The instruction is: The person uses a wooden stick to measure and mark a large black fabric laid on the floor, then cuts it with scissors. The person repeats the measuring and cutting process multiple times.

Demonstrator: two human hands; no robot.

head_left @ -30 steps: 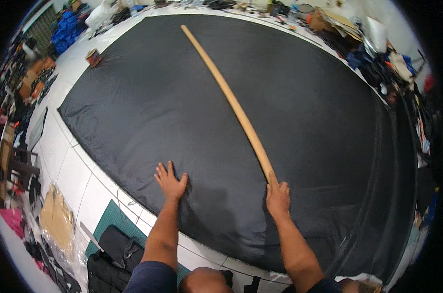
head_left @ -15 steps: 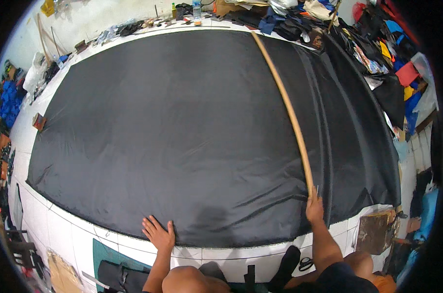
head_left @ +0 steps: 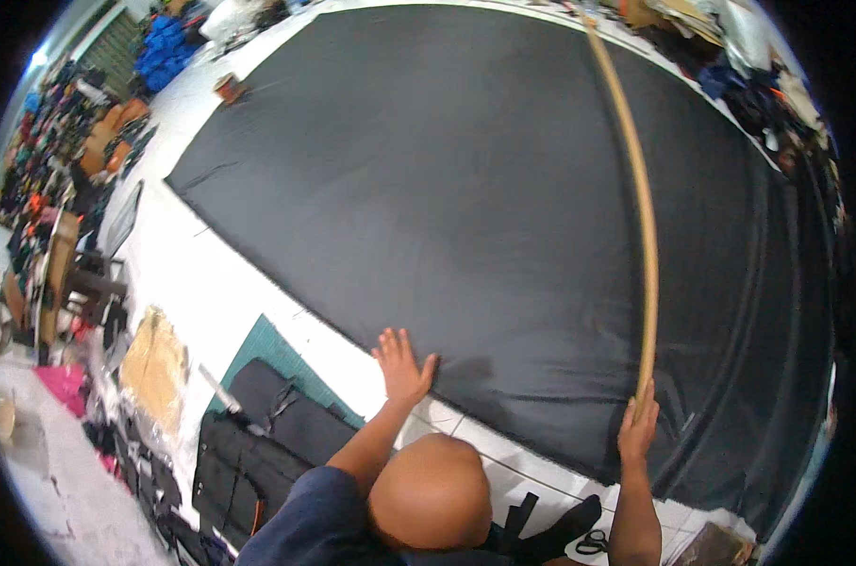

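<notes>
A large black sheet of fabric [head_left: 428,170] lies spread over white floor tiles. My left hand [head_left: 405,366] rests flat on its near edge, fingers spread and holding nothing. Across the sheet, from near to far edge, runs a long, thin wooden stick [head_left: 643,208]. My right hand [head_left: 639,420] grips the near end of that stick, low over the fabric. Right of the stick, long folds [head_left: 753,255] run through the cloth. A thin pale object or mark [head_left: 687,421] shows beside my right hand; I cannot tell which.
Black-handled scissors [head_left: 592,542] lie on the tiles near my right forearm. At my left are a black bag [head_left: 249,443] and a green mat [head_left: 275,341]. A small brown block [head_left: 228,89] sits at the sheet's left edge. Heaped materials [head_left: 60,160] line the far left.
The view has swung toward the left, showing more floor and the bag. My left hand stays on the near edge and my right on the stick. Wrinkles left of the stick look flatter.
</notes>
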